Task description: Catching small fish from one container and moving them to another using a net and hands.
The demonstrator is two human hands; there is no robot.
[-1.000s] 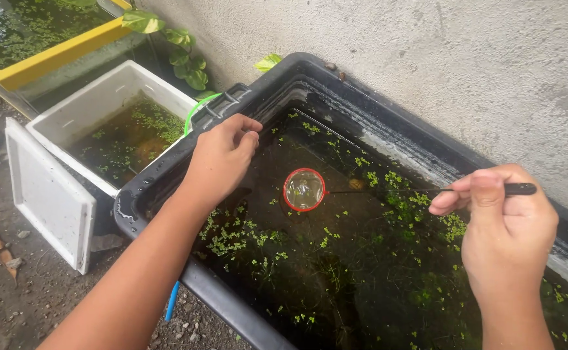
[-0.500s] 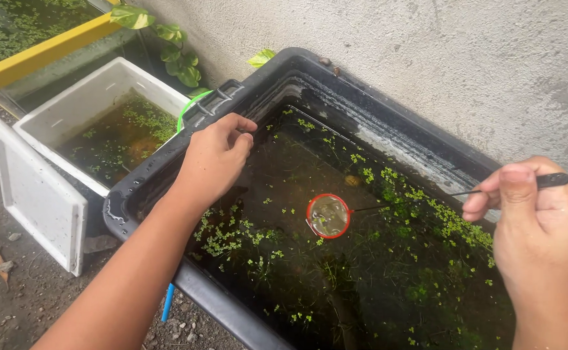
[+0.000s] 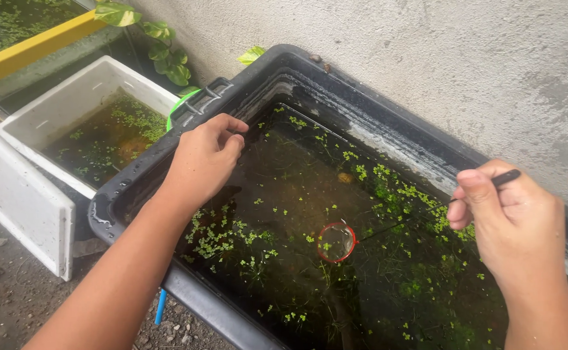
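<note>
A black plastic tub [image 3: 186, 288] full of dark water and floating green duckweed [image 3: 219, 236] stands against a concrete wall. My right hand [image 3: 514, 223] pinches the thin black handle of a small net with a round red rim [image 3: 336, 242]. The net's hoop lies at the water's surface near the tub's middle. My left hand [image 3: 201, 161] hovers over the tub's left side near its rim, fingers loosely curled, holding nothing.
A white foam box [image 3: 70, 97] with murky water and green plants sits left of the tub, its lid [image 3: 21, 204] leaning beside it. A yellow-rimmed tank [image 3: 31, 48] and a leafy plant [image 3: 161, 39] stand behind. Gravel ground lies at lower left.
The red-rimmed net has moved toward me and to the right, down to the water's surface. My right hand dropped lower. My left hand stayed near the tub's left rim.
</note>
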